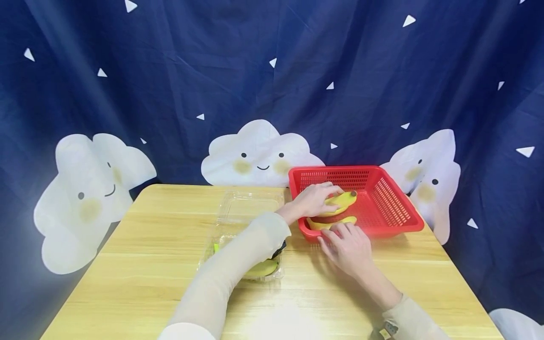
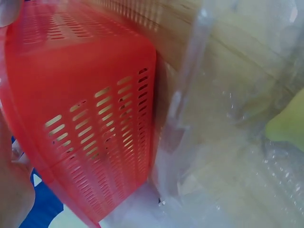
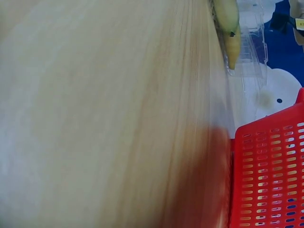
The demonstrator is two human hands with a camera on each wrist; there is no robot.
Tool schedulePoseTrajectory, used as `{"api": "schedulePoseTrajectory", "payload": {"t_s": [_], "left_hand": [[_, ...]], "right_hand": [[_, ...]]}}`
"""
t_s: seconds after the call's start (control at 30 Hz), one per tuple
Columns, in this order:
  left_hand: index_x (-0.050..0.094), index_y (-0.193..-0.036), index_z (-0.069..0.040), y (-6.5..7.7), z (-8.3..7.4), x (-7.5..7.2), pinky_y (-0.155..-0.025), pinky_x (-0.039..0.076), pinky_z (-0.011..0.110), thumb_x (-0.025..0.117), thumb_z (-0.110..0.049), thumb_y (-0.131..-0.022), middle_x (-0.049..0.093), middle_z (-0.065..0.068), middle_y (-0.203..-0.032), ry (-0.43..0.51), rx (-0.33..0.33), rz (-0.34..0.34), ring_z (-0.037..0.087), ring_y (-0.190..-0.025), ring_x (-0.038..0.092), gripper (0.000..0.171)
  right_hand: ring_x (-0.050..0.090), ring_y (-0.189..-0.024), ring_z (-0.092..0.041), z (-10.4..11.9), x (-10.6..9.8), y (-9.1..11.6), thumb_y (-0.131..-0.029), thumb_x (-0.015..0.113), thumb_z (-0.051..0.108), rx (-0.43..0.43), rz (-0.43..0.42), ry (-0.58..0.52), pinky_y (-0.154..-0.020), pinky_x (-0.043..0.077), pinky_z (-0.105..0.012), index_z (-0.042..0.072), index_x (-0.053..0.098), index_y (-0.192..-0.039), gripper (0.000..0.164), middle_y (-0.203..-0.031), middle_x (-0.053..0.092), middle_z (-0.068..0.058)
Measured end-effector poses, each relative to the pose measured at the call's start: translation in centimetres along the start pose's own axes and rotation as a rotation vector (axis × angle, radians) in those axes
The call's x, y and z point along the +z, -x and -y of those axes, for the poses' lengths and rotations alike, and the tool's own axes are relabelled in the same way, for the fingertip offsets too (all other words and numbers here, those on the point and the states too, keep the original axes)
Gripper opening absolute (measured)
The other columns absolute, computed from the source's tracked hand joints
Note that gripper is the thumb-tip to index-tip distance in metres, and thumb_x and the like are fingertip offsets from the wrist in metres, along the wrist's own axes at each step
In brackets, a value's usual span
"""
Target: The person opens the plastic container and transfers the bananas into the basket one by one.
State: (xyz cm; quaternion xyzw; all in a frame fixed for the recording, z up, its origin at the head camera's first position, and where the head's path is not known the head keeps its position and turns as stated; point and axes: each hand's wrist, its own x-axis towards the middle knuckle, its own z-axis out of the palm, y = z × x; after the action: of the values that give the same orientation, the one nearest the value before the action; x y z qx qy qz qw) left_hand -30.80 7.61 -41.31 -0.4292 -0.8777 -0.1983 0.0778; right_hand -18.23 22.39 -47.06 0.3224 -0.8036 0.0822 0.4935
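Head view shows two hands busy at a red basket (image 1: 409,225). The left hand (image 1: 312,200) has its fingers bent round the far banana (image 1: 346,200), which sits in the basket just under them. The right hand (image 1: 350,246) has bent fingers at the near rim, right by the near banana (image 1: 316,225); I can't tell if they hold it. This step looks like getting a good grip. Lifting from here would call for a soft, snug squeeze. The basket's rim stands close to both hands' fingers and could bump them. Left of the fingers, a clear box (image 1: 242,204) lies open with a greenish banana (image 1: 262,269) inside, partly hidden by the left sleeve (image 1: 229,264).
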Motion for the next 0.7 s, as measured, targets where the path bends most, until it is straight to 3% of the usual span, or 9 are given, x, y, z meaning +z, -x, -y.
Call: {"api": "schedulePoseTrajectory", "payload": {"t_s": [0.3, 0.57, 0.7], "left_hand": [[0.066, -0.136, -0.023, -0.4, 0.2, 1.0, -0.091, 0.056, 0.025, 0.076, -0.038, -0.096, 0.070, -0.002, -0.119, -0.008, -0.027, 0.036, 0.012, -0.101, 0.065, 0.043], [0.066, -0.134, -0.027, -0.6, 0.0, 1.4, -0.080, 0.056, 0.024, 0.072, -0.046, -0.098, 0.068, -0.004, -0.114, -0.063, -0.053, 0.056, 0.010, -0.097, 0.063, 0.041], [0.067, -0.134, -0.026, -0.5, 0.2, 1.6, -0.082, 0.057, 0.024, 0.070, -0.045, -0.099, 0.070, -0.004, -0.114, -0.059, -0.046, 0.062, 0.010, -0.100, 0.065, 0.040]], "right_hand": [[0.060, -0.073, -0.028, 0.0, -0.1, 0.0, -0.100, 0.063, 0.037, 0.000, 0.000, -0.001, -0.057, 0.048, -0.040, 0.012, 0.081, -0.094, 0.032, -0.081, 0.067, -0.006], [0.061, -0.074, -0.028, 0.0, 0.0, 0.0, -0.101, 0.061, 0.038, -0.001, 0.008, -0.001, -0.057, 0.049, -0.040, 0.012, 0.081, -0.094, 0.033, -0.082, 0.067, -0.006], [0.061, -0.074, -0.028, 0.0, -0.1, 0.1, -0.102, 0.061, 0.038, -0.003, 0.011, 0.003, -0.057, 0.048, -0.040, 0.012, 0.081, -0.094, 0.034, -0.082, 0.067, -0.006]]}}
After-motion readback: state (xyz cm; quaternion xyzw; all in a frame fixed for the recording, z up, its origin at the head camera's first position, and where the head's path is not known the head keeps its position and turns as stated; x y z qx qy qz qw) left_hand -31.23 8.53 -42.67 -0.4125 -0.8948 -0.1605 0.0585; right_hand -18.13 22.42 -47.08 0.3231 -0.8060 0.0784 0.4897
